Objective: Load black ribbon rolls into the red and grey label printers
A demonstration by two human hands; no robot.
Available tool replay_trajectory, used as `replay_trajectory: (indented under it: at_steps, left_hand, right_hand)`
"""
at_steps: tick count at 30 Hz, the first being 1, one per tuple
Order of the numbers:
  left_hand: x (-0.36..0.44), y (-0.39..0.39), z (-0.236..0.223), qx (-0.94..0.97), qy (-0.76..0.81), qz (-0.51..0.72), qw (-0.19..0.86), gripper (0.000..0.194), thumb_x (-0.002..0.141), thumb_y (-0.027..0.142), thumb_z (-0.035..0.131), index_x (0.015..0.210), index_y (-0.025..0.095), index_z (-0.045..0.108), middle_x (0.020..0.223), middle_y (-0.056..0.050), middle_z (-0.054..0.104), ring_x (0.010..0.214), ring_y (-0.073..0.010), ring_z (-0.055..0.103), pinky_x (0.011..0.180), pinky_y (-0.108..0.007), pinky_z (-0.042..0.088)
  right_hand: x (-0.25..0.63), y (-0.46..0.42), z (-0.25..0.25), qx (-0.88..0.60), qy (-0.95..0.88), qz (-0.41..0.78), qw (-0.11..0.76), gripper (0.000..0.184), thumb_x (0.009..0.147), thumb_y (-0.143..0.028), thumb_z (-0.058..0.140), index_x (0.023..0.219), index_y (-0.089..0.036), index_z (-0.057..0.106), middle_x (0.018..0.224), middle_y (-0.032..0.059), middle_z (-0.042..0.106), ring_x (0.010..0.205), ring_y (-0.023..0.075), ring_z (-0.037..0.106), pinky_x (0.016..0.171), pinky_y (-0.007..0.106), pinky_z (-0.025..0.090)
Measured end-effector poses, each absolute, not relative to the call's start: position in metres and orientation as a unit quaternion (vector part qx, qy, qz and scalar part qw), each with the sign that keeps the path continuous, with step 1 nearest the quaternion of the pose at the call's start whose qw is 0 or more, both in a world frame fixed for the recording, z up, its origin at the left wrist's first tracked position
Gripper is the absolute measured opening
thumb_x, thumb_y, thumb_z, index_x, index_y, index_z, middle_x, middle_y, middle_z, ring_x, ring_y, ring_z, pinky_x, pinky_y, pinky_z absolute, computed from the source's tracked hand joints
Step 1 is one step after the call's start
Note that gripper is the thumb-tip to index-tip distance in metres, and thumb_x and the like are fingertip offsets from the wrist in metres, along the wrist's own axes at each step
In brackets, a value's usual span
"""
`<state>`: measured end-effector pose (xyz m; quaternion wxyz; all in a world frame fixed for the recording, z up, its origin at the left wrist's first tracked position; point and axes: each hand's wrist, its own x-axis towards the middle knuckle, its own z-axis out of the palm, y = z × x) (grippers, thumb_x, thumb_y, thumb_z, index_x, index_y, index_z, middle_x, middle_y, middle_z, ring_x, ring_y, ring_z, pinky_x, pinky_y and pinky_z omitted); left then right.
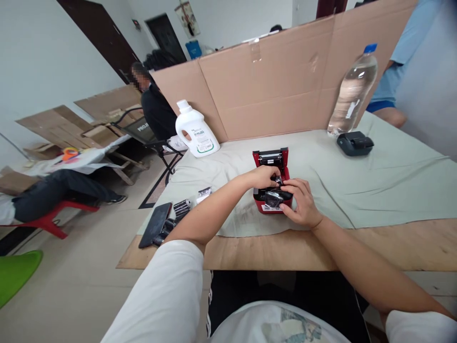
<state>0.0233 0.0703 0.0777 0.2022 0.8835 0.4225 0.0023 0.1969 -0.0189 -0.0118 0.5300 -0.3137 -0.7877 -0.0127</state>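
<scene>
In the head view, a red and black label printer [264,206] stands on the cloth with its lid [270,156] raised. A glossy black ribbon [274,198] lies across its open body. My right hand [303,202] grips the ribbon at the printer's right side, thumb below and fingers above. Over the middle of the printer, my left hand [264,177] has its fingers curled down and closed on something small, dark and shiny. The fingertips partly hide what it holds. Both hands cover parts of the printer's inside.
Left on the table lie a dark flat tray [156,226], several black rolls and a striped roll [182,207]. A white detergent jug [197,129] and a water bottle [353,93] stand before a cardboard screen [271,90]. A black device [355,143] sits right. Other people sit beyond.
</scene>
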Motion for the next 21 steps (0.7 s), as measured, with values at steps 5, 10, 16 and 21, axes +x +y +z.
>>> replay_trajectory:
  at_steps: [5, 10, 16, 21]
  left_hand:
    - [0.026, 0.075, 0.078, 0.896, 0.397, -0.067, 0.189, 0.034, 0.080, 0.029, 0.061, 0.113, 0.019, 0.065, 0.110, -0.004, 0.070, 0.096, -0.0191, 0.064, 0.078, -0.025, 0.047]
    - [0.030, 0.076, 0.068, 0.891, 0.421, -0.081, 0.150, 0.036, 0.084, 0.035, 0.058, 0.116, 0.019, 0.066, 0.114, -0.005, 0.071, 0.101, -0.0217, 0.065, 0.082, -0.027, 0.048]
    - [0.018, 0.063, 0.073, 0.889, 0.388, 0.183, 0.161, 0.026, 0.091, 0.023, 0.047, 0.104, 0.019, 0.069, 0.105, -0.005, 0.073, 0.095, -0.0171, 0.066, 0.088, -0.029, 0.050]
    - [-0.004, 0.067, 0.074, 0.819, 0.404, 0.400, 0.079, 0.041, 0.096, 0.046, 0.041, 0.120, 0.018, 0.061, 0.122, -0.012, 0.064, 0.116, -0.0235, 0.056, 0.106, -0.042, 0.040]
  right_hand:
    - [0.195, -0.021, -0.010, -0.316, -0.797, -0.020, 0.514, 0.032, 0.078, -0.035, 0.067, 0.107, -0.023, 0.063, 0.117, 0.0108, 0.061, 0.113, 0.0308, 0.052, 0.096, 0.053, 0.047]
    - [0.195, -0.019, -0.013, -0.316, -0.799, -0.042, 0.510, 0.031, 0.075, -0.032, 0.072, 0.104, -0.022, 0.065, 0.113, 0.0100, 0.065, 0.114, 0.0304, 0.053, 0.098, 0.052, 0.048]
    - [0.195, -0.018, -0.014, -0.322, -0.797, -0.048, 0.508, 0.026, 0.077, -0.029, 0.071, 0.101, -0.021, 0.066, 0.110, 0.0097, 0.067, 0.113, 0.0293, 0.054, 0.098, 0.051, 0.048]
    - [0.194, -0.021, -0.012, -0.309, -0.799, -0.045, 0.514, 0.019, 0.078, -0.026, 0.070, 0.096, -0.022, 0.068, 0.104, 0.0081, 0.070, 0.109, 0.0276, 0.057, 0.095, 0.049, 0.049]
